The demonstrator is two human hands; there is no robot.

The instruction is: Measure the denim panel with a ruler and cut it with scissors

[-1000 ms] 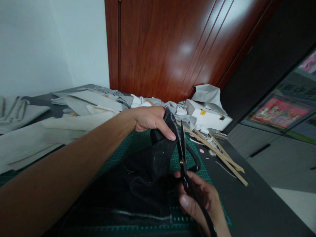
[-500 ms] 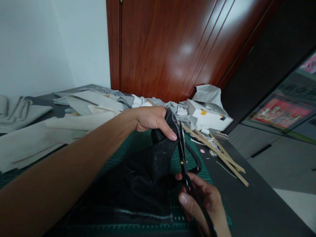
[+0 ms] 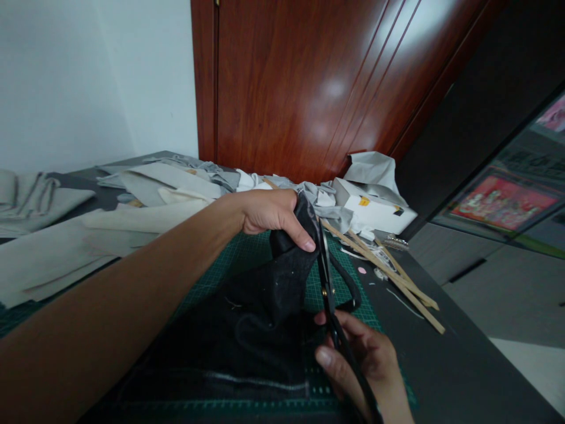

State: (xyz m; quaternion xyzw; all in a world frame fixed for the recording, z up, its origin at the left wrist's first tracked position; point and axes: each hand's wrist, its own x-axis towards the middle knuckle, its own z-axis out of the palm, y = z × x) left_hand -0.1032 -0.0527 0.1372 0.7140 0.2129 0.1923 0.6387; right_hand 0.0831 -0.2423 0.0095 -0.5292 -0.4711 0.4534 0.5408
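Observation:
My left hand point(image 3: 278, 217) pinches a raised fold of black fabric point(image 3: 265, 306), thumb in front and fingers behind it. The rest of the cloth spreads down toward me over a green cutting mat point(image 3: 238, 259), with a pale stitched line near its lower edge. In my right hand point(image 3: 357, 359) is a pair of black scissors point(image 3: 325, 277), blades pointing up and away, close beside the fabric edge near my left thumb. Whether the blades touch the cloth I cannot tell. Behind the scissors a black strap-like loop point(image 3: 351, 282) curves over the mat.
Pale folded cloths point(image 3: 145, 221) cover the left of the dark table point(image 3: 459, 365). Wooden strips point(image 3: 397, 277) and small scraps lie to the right. A white box point(image 3: 375, 206) stands at the back, before a brown wooden door point(image 3: 300, 88).
The scissors and my right hand have shifted very slightly, with the blades a little nearer the fabric edge. My left hand keeps its hold on the cloth.

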